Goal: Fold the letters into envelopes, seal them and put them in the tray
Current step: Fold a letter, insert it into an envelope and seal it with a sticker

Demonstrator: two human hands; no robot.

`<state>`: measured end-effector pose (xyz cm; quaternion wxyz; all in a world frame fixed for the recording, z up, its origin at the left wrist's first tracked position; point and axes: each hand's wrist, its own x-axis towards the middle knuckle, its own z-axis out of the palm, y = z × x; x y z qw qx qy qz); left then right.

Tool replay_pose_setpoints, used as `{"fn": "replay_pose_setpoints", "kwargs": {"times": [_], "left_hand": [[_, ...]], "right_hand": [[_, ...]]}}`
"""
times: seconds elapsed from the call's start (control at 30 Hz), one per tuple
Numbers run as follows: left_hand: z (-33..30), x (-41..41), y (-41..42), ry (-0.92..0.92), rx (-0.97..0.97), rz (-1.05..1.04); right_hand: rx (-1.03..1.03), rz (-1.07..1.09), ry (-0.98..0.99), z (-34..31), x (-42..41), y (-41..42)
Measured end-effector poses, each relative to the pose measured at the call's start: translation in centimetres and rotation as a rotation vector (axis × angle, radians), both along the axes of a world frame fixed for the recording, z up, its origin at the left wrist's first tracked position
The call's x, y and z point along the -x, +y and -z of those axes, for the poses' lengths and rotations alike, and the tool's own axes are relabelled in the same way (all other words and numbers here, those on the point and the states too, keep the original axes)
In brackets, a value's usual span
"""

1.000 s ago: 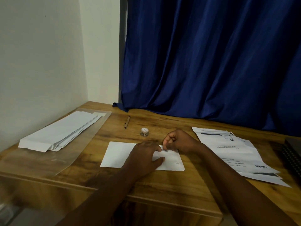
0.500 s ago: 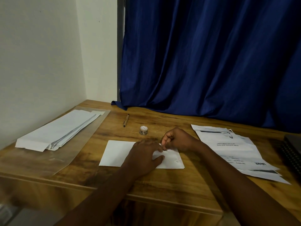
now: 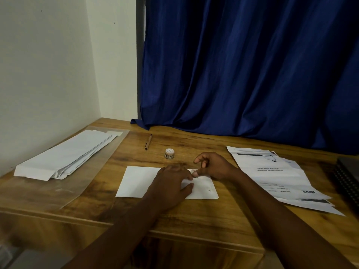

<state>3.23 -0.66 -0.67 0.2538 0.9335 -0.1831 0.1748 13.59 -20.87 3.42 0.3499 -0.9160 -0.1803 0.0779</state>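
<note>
A white envelope (image 3: 136, 181) lies flat on the wooden desk in front of me. My left hand (image 3: 171, 183) rests palm down on its middle and holds it to the desk. My right hand (image 3: 213, 166) sits at the envelope's upper right edge, its thumb pressing the edge and its other fingers lifted and spread. A stack of printed letters (image 3: 275, 175) lies to the right. A clear plastic tray (image 3: 58, 191) at the left carries a pile of white envelopes (image 3: 66, 154).
A small roll of stickers (image 3: 169, 153) stands just beyond the envelope, and a brown pen (image 3: 148, 142) lies further back. A dark notebook (image 3: 349, 177) sits at the right edge. A blue curtain (image 3: 242, 74) hangs behind the desk, and a white wall is at the left.
My right hand's fingers have opened from a closed pinch, while the thumb stays on the envelope's edge. My left hand has stayed on the envelope. The camera has tilted slightly.
</note>
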Motion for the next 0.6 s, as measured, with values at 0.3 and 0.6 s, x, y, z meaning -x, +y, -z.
{"fn": "replay_pose_setpoints", "kwargs": {"times": [0.3, 0.6], "left_hand": [[-0.6, 0.4, -0.4, 0.053, -0.037, -0.022], [-0.2, 0.1, -0.2, 0.054, -0.124, -0.019]], "right_hand": [[-0.172, 0.136, -0.085, 2.0, -0.4, -0.1], [-0.068, 0.175, -0.209, 2.8, 0.6, 0.9]]}}
